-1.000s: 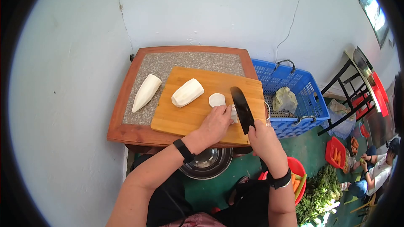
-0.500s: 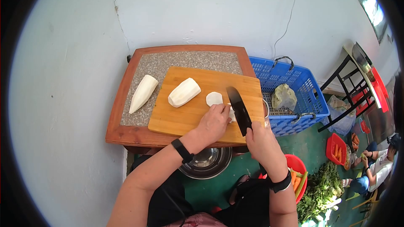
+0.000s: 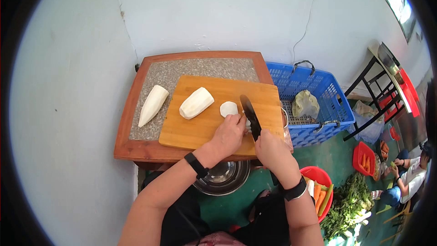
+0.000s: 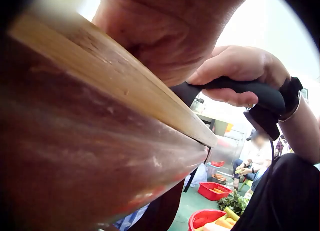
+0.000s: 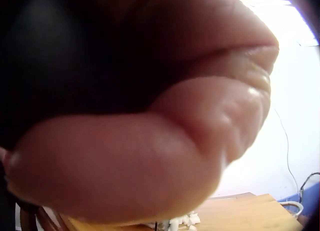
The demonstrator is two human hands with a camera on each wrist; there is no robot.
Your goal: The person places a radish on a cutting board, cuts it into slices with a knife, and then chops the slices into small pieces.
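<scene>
My right hand (image 3: 274, 152) grips the black handle of a dark-bladed kitchen knife (image 3: 250, 115), its fingers wrapped round the handle (image 4: 245, 86) in the left wrist view. The blade stands nearly edge-on over the wooden cutting board (image 3: 205, 136). Just left of it, the curled fingertips of my left hand (image 3: 226, 135) hold white radish pieces (image 3: 248, 125), mostly hidden by hand and blade. White cut bits (image 5: 184, 221) show on the board in the right wrist view. A round radish slice (image 3: 228, 109) lies by my left fingers, and a thick peeled radish chunk (image 3: 196, 103) farther left.
A tapered radish piece (image 3: 153, 106) lies on the stone-topped table (image 3: 200, 65). To the right stands a blue crate (image 3: 309, 134) with a plastic bag (image 3: 305, 105). Below are a metal basin (image 3: 223, 187), a red tub (image 3: 314, 173) of vegetables and leafy greens (image 3: 348, 205).
The knife and my right hand have moved left, closer to my left fingers, and the blade has turned more edge-on. My left hand stays at the radish pieces. The view has shifted slightly.
</scene>
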